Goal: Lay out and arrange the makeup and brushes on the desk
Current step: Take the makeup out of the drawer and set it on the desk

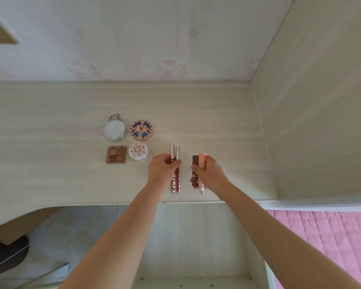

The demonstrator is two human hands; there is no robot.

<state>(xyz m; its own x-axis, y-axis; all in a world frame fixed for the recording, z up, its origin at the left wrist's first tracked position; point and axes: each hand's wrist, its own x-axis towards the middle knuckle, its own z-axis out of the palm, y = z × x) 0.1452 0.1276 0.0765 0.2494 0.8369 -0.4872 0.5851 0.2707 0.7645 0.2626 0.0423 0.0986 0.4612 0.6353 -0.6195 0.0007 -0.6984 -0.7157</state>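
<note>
Slim glossy lip-gloss tubes [175, 170] sit clamped in left hand [162, 170] fingers; right hand [209, 173] fingers clamp two squarish lipsticks [198, 170].

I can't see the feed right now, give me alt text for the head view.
Both hands are on lip products near the desk's front edge: the left hand on two slim lip gloss tubes, the right hand on a brown tube and a peach tube. To the left, three round compacts and a square brown palette form a two-by-two block.
</note>
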